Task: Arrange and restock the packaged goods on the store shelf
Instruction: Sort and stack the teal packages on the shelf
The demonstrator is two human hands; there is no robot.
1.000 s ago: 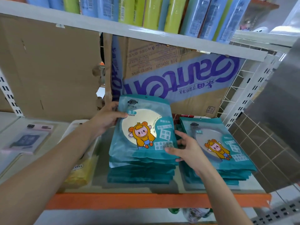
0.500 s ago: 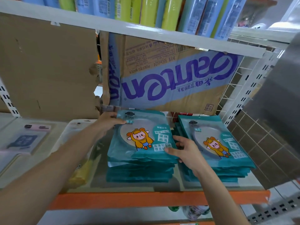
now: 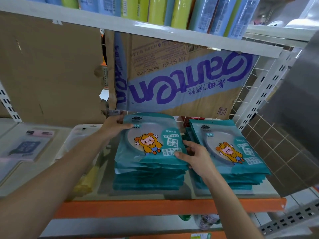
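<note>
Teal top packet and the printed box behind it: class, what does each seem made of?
Teal top packet: probably glossy plastic film; it shines and wrinkles. Printed box: brown cardboard, matt, with torn, creased edges.

1. Two stacks of teal packets: left stack (image 3: 148, 180) and right stack (image 3: 241, 178); packets per stack cannot be counted.
2. Two hands: left hand (image 3: 114, 126), right hand (image 3: 195, 156).
3. One printed box (image 3: 181, 83).
4. One cardboard sheet (image 3: 48, 69).
5. One pink packet (image 3: 24, 144).
</note>
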